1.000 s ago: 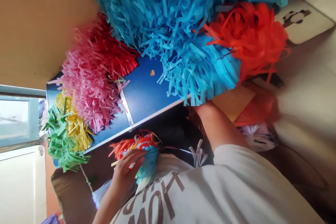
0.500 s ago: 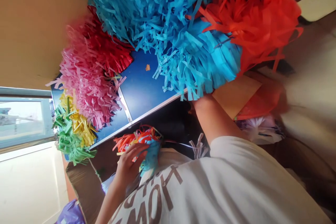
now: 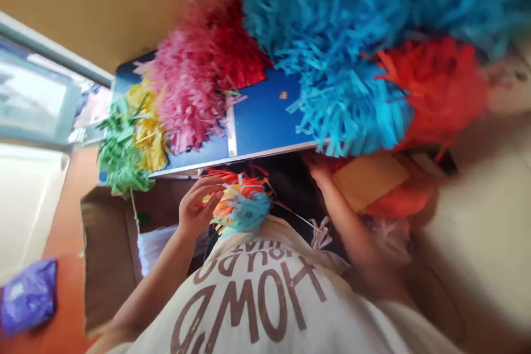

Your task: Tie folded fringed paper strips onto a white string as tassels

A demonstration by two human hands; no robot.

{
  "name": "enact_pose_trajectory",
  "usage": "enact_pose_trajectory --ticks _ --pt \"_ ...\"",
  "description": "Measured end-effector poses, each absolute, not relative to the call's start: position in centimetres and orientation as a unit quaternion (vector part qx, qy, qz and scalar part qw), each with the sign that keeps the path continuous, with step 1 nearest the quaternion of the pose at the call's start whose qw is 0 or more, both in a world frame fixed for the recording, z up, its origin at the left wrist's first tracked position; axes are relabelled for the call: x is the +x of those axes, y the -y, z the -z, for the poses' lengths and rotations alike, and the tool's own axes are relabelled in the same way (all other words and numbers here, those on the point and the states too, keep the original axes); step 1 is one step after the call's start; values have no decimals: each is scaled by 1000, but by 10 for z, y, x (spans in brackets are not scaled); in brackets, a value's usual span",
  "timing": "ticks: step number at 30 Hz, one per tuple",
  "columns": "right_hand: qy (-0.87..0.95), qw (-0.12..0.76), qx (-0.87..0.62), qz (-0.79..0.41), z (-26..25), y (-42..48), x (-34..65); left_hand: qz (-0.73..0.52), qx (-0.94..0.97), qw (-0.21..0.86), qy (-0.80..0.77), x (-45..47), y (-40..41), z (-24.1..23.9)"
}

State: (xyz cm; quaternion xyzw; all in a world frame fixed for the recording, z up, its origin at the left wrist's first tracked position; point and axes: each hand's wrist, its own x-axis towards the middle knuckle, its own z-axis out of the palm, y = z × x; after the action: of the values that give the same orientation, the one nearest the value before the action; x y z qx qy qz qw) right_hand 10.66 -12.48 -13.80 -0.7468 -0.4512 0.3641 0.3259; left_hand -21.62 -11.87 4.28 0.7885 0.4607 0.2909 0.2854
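In my lap sits a multicoloured paper pom-pom (image 3: pixel 246 207) with orange, yellow and light blue strips. My left hand (image 3: pixel 199 199) is at its left side, fingers bent and closed around some orange and yellow strips. My right hand (image 3: pixel 317 167) is at the table's front edge, below the hanging blue fringe; its fingers are blurred and partly hidden. A thin white string (image 3: pixel 296 214) runs from near the pom-pom to a small pale tassel (image 3: pixel 321 232) by my right forearm.
On the blue table (image 3: pixel 265 116) lie blue fringe (image 3: pixel 352 94), a red pom-pom (image 3: pixel 435 88), pink fringe (image 3: pixel 186 83), yellow fringe (image 3: pixel 147 127) and green fringe (image 3: pixel 122 149). A brown cardboard box (image 3: pixel 108 232) is at lower left, a purple package (image 3: pixel 31 296) on the floor, a tan sheet (image 3: pixel 369 180) at right.
The view has swung, so the table appears straighter and further right. My right hand has come partly into sight from beneath the blue fringe. My left hand stays at the multicoloured pom-pom.
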Motion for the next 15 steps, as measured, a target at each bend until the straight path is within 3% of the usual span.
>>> enact_pose_trajectory --ticks 5,10,15 --pt "514 264 -759 -299 77 171 110 -402 694 262 -537 -263 133 -22" --pt "586 231 -729 -266 12 177 77 -239 578 315 -714 -317 138 50" --pt "691 137 -660 -263 -23 154 10 -207 444 400 -774 -353 150 143"
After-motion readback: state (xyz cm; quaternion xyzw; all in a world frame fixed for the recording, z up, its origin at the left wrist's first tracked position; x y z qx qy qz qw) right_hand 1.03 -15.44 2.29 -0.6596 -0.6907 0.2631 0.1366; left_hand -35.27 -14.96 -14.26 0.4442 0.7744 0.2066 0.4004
